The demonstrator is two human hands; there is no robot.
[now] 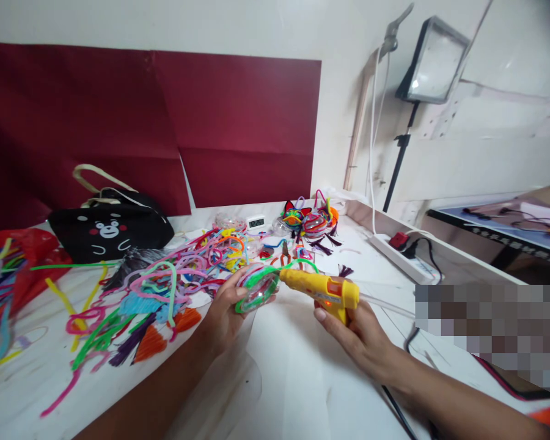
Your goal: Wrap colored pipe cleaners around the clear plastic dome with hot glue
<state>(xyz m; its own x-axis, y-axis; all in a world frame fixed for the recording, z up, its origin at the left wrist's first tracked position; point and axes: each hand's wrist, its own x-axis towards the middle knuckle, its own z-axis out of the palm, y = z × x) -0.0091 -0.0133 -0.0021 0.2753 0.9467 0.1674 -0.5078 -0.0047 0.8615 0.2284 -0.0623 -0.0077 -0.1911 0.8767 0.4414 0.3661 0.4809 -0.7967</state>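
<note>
My left hand (227, 308) holds a clear plastic ball (260, 294) wound with green, pink and white pipe cleaners. A loose green pipe cleaner end (302, 263) arches from it to the right. In my right hand (355, 333) is a yellow hot glue gun (318, 287), its nozzle at the upper right rim of the ball; whether it touches I cannot tell. An orange light glows on the gun, and a clear glue stick (387, 305) sticks out of its back. Many loose pipe cleaners (165, 281) lie left of my left hand.
Orange tassels (150, 342) lie at the left, near a black bag (112, 229) and a red plastic bag (32, 263). Behind are pliers (284, 252), a small digital clock (256, 223) and finished-looking wrapped balls (314, 223). A power strip (406, 260) runs along the right edge.
</note>
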